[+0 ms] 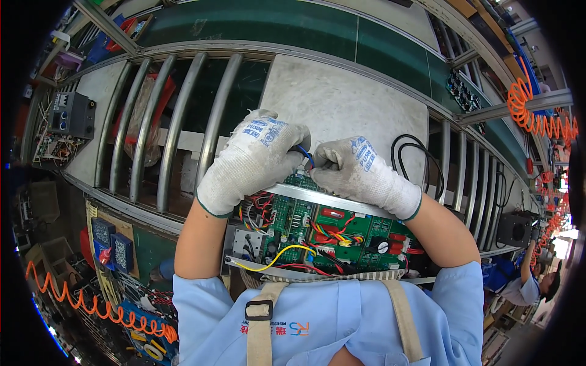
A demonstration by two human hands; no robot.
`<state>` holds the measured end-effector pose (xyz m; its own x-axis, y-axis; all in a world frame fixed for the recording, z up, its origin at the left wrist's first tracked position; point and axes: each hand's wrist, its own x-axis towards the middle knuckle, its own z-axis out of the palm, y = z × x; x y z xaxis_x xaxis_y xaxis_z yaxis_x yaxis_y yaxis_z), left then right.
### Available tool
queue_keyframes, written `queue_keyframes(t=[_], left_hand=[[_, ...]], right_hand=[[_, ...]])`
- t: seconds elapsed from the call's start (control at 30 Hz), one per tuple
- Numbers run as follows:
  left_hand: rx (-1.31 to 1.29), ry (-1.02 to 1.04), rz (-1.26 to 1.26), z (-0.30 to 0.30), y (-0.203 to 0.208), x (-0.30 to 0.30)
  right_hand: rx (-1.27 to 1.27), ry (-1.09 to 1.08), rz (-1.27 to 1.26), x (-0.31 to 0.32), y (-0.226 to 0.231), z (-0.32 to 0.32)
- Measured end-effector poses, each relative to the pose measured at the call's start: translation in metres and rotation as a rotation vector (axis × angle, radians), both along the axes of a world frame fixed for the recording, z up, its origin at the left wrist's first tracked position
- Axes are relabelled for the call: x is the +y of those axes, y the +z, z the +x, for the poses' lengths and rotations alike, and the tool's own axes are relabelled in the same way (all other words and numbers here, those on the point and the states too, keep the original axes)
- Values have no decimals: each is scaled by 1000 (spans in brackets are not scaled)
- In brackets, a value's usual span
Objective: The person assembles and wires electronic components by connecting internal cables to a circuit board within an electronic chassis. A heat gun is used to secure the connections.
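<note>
A white work glove covers my left hand (pixel 259 157), its fingers closed at the far edge of an open electronic unit. Opposite it my right hand (pixel 360 171), gloved the same way, is closed too, thumb and fingertips pinched together. A short blue wire (pixel 304 152) runs between the two hands, its ends hidden by the fingers. Below them lies the unit's green circuit board (pixel 287 221), crossed by a silver metal bar (pixel 332 197). Red, black and multicoloured wires crowd the board. A yellow wire (pixel 271 263) loops over its near left part.
A pale board (pixel 342 91) lies on the roller conveyor (pixel 168 131) beyond my hands. A black cable (pixel 421 152) curls beside my right wrist. Boxed units stand left (pixel 72 116) and right (pixel 516 230). Orange coiled hoses (pixel 97 305) hang both sides. Another person (pixel 528 283) is at far right.
</note>
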<state>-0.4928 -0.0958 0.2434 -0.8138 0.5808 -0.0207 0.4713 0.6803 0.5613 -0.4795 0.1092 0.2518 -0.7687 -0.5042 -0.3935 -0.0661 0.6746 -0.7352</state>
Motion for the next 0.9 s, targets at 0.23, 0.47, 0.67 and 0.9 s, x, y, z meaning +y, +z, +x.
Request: queue_keyframes(t=[0.23,0.47,0.67,0.9], left_hand=[[11,-1,53,1,0,-2],[11,-7,23,2,0,-2],[-2,2,21,2,1,-3],[4,-14,-1,2,2,-3]], right_hand=[[36,36,19,-1,1,-1],[95,50,-29,1,-3,2],[94,41,61,-4,2,3],[174,94,104,-6,2,2]])
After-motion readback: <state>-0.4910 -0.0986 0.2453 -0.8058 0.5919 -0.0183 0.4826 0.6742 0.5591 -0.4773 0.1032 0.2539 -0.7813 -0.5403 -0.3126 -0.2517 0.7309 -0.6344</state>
